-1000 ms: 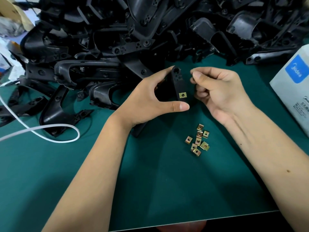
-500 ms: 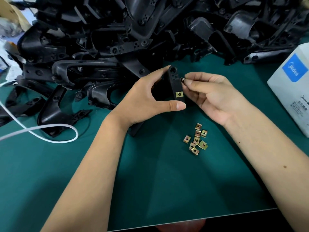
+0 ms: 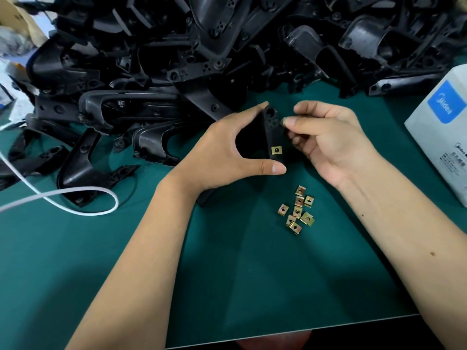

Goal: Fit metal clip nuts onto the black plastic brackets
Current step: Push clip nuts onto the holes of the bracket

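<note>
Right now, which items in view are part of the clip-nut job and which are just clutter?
In the job:
- black bracket held in the left hand
- clip nut already on it
- right hand pinching at the bracket's upper edge
- loose clip nuts on the green mat
- bracket pile

Lying about:
- white cable
- white Midea box

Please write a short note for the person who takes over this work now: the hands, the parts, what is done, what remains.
Left hand grips the black bracket upright above the green mat.
Right hand pinches something small at the bracket's upper edge; probably a clip nut, too hidden to be sure.
Done: one fitted clip nut low on the bracket.
Left: the upper clip; loose clip nuts lie on the mat; the bracket pile waits behind.
</note>
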